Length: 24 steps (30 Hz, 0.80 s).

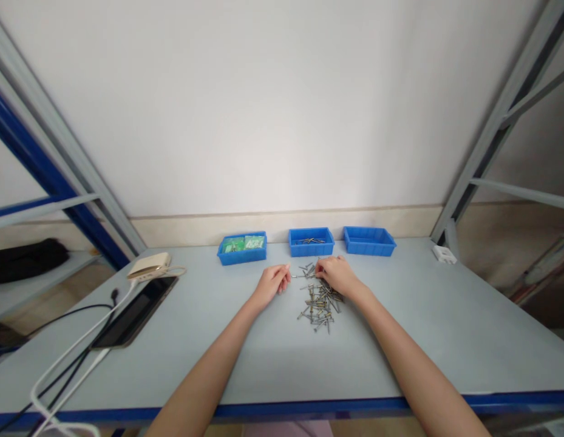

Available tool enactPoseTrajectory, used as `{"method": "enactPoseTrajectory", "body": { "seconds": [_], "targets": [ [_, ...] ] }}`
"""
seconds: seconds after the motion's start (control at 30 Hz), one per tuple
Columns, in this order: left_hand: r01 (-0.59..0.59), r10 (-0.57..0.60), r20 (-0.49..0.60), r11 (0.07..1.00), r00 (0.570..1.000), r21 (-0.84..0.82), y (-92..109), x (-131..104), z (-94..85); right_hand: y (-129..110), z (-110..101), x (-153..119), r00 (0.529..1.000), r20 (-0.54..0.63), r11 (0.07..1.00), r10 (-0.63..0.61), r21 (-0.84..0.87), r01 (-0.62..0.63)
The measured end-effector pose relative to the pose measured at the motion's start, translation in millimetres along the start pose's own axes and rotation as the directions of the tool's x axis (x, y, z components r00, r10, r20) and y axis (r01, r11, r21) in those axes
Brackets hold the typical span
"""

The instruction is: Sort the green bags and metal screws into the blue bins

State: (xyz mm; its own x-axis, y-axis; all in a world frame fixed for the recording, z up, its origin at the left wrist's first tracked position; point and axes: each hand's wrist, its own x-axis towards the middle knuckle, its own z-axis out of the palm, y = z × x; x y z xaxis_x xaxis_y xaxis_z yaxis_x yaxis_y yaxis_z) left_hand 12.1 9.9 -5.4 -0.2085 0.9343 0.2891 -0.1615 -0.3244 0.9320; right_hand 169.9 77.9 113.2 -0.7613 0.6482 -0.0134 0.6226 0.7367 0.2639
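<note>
A loose pile of metal screws (322,308) lies on the grey table. My right hand (337,274) is over the upper part of the pile, its fingers bent down and pinched among the screws; what they hold is too small to make out. Left of the pile, my left hand (273,284) is closed, with thumb and fingers together near a single screw (298,277). Whether anything is inside that hand is hidden. Behind my hands, the middle blue bin (311,249) has a few screws in it.
The left blue bin (243,257) holds green and clear packets. A third blue bin (370,247) stands at the right. On the left lie a dark tablet (135,312), a cream-coloured box (149,266) and cables. A white plug block (444,254) sits at the far right.
</note>
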Motion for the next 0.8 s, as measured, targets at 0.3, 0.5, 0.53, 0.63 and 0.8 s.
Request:
{"method": "enactPoseTrajectory", "body": {
  "seconds": [0.3,0.5,0.53,0.63,0.8],
  "targets": [
    [-0.096,0.091,0.049,0.988,0.995,0.119,1.3,-5.2,1.7,-11.7,-2.0,0.1,0.996,-0.073,0.967,-0.041,0.25,0.058],
    [-0.114,0.104,0.052,0.962,0.993,0.247,3.1,-7.0,2.5,-21.8,0.6,-1.2,0.993,-0.1,0.965,-0.064,0.247,0.087],
    [-0.12,0.111,0.048,0.956,0.993,0.269,3.9,-7.3,2.5,-22.5,1.2,-1.4,0.993,-0.105,0.967,-0.062,0.241,0.085],
    [-0.15,0.143,0.045,0.933,0.989,0.328,6.8,-8.6,3.2,-23.4,2.3,-2.0,0.989,-0.129,0.968,-0.068,0.231,0.097],
    [-0.182,0.181,0.039,0.912,0.983,0.368,10.5,-10.4,3.9,-25.3,0.2,-2.5,0.982,-0.169,0.965,-0.082,0.231,0.12]
  ]
}}
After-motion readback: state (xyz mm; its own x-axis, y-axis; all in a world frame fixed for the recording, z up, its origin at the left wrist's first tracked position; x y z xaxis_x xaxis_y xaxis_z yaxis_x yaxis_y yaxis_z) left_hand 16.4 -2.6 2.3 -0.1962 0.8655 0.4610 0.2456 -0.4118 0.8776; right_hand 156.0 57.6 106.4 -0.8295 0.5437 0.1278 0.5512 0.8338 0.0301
